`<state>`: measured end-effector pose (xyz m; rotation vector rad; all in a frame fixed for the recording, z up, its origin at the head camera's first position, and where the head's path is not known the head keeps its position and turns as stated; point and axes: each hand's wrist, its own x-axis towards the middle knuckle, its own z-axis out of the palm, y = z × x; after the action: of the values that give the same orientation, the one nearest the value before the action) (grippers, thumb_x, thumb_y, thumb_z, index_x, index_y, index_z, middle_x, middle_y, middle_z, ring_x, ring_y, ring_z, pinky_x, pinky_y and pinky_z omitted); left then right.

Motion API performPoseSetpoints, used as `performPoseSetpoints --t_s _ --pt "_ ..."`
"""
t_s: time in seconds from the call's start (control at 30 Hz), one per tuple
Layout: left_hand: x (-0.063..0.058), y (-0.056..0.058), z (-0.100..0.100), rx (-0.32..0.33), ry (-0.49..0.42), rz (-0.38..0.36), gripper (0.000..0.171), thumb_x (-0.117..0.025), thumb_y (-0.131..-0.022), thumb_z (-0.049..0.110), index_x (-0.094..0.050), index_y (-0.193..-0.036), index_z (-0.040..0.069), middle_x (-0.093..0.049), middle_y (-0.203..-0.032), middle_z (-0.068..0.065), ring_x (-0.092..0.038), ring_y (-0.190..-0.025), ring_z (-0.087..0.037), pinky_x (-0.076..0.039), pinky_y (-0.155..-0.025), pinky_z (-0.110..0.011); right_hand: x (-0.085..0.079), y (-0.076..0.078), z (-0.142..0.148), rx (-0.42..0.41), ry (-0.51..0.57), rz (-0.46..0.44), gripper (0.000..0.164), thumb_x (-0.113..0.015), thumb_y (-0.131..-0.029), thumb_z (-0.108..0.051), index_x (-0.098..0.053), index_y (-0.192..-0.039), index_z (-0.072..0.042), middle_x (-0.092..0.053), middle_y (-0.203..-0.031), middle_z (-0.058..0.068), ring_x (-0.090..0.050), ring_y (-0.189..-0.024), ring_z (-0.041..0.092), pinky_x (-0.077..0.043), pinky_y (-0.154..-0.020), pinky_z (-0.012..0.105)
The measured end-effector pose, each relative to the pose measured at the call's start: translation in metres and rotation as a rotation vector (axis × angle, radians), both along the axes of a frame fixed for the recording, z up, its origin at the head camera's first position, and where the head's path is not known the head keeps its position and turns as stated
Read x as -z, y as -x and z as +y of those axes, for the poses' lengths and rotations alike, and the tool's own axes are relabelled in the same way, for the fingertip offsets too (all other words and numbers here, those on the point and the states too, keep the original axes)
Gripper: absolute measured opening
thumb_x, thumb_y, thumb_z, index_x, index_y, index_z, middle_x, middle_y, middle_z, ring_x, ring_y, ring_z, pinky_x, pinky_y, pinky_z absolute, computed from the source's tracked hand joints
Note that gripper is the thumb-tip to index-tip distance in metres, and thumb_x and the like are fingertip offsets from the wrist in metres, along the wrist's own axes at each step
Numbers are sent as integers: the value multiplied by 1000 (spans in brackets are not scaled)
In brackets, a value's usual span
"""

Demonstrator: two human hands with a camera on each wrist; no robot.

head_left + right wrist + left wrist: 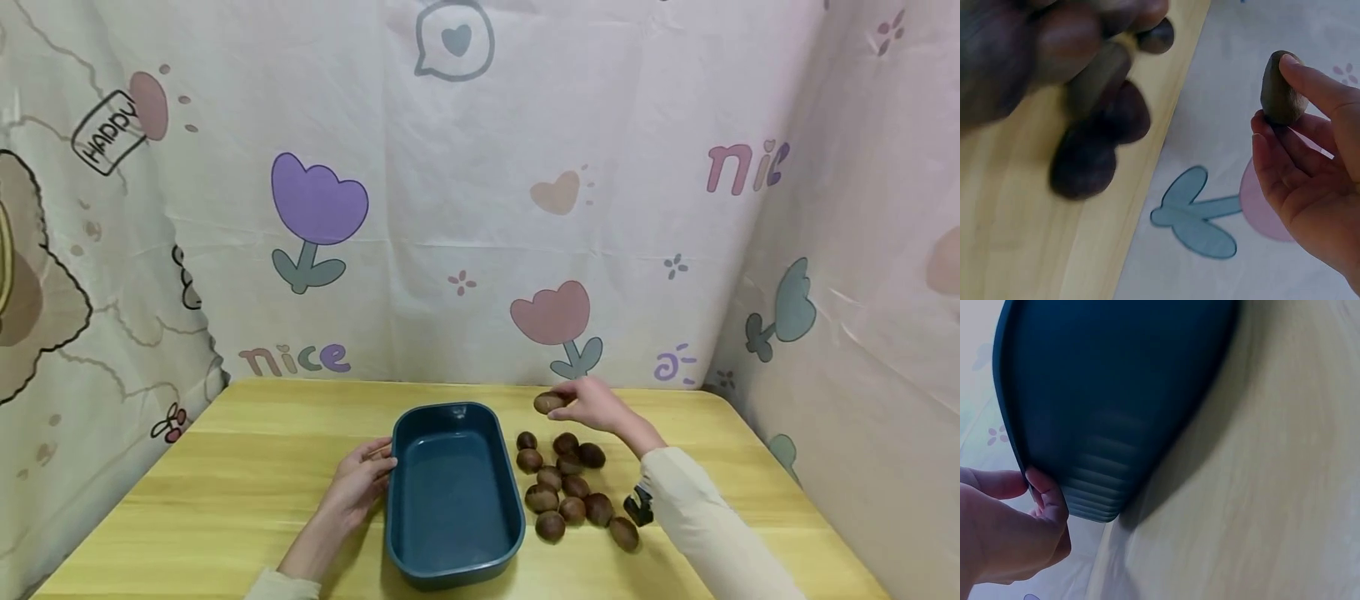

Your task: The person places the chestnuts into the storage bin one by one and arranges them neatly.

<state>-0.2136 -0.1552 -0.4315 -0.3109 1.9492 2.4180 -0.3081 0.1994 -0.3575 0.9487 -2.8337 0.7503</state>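
A deep dark-teal rectangular dish with rounded corners stands on the table, its inside bare. My left hand pinches its left rim; in the left wrist view the thumb and fingers of that hand grip the dish's edge. Above the table's far edge, my right hand holds a brown chestnut between thumb and fingers. The right wrist view shows this chestnut upright in the fingertips of the hand. Several more chestnuts lie in a loose group right of the dish.
The yellow wood-grain table reaches back to a printed cloth that hangs behind it and on both sides. A small black device shows at the right sleeve, close to the nearest chestnuts.
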Motion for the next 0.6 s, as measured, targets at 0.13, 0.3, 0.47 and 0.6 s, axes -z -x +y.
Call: performPoseSetpoints --t_s 0.13,0.3,0.47,0.6 --pt "2 -1 2 5 -10 1 47 -53 -93 -7 -37 -137 -13 -53 -108 -13 -56 -84 -15 -48 -71 -26 -2 4 -19 25 35 -37 29 -73 -85 -22 -71 -107 -4 -63 -80 -4 -53 -68 12 -44 -63 31" --pt "2 -1 2 0 -18 7 46 -52 -93 -7 -37 -136 -14 -52 -110 -14 -56 -85 -16 -48 -71 -26 -5 8 -43 18 66 -36 22 -72 -85 -25 -71 -99 -7 -58 -70 -6 -49 -63 11 -41 -61 29" --pt "1 -1 0 6 -16 8 47 -52 -93 -6 -37 -137 -14 -51 -113 -16 -56 -87 -16 -48 -72 -26 -11 10 -63 27 106 -74 17 -72 -86 -26 -69 -89 -9 -51 -63 -5 -45 -59 12 -36 -57 28" --pt "0 -2 -1 11 -13 12 47 -52 -94 -6 -36 -137 -14 -51 -114 -16 -56 -87 -15 -48 -72 -26 -12 12 -78 37 144 -107 18 -71 -87 -26 -70 -89 -8 -51 -64 -4 -45 -60 12 -36 -56 27"
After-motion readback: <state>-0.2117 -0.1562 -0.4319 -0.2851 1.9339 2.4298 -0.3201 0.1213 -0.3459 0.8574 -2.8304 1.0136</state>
